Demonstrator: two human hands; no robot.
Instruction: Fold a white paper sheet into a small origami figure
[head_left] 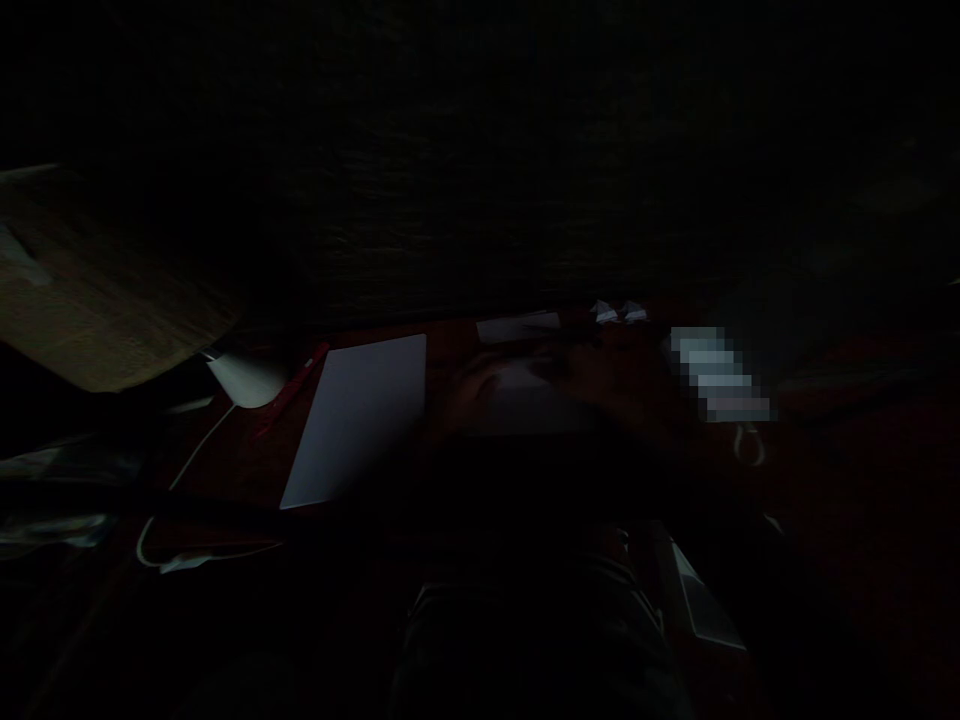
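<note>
The scene is very dark, and both hands are dim. A pale sheet of paper (525,400) lies between them over a reddish-brown surface. At its left edge is my left hand (465,395), its fingers closed on the paper. My right hand (596,378) is closed at the paper's upper right, where the fingertips are hard to make out. Left of my left hand lies a larger white sheet (367,415), partly covered by the dark shape of my arm. Just beyond my hands is a small flat piece of paper (517,327).
Two small folded paper shapes (619,312) stand at the far edge. On the left are a white cone-shaped object (246,381), a thin red object (294,388) and a pale cord (196,450). A blurred-out item (720,375) with a loop lies right.
</note>
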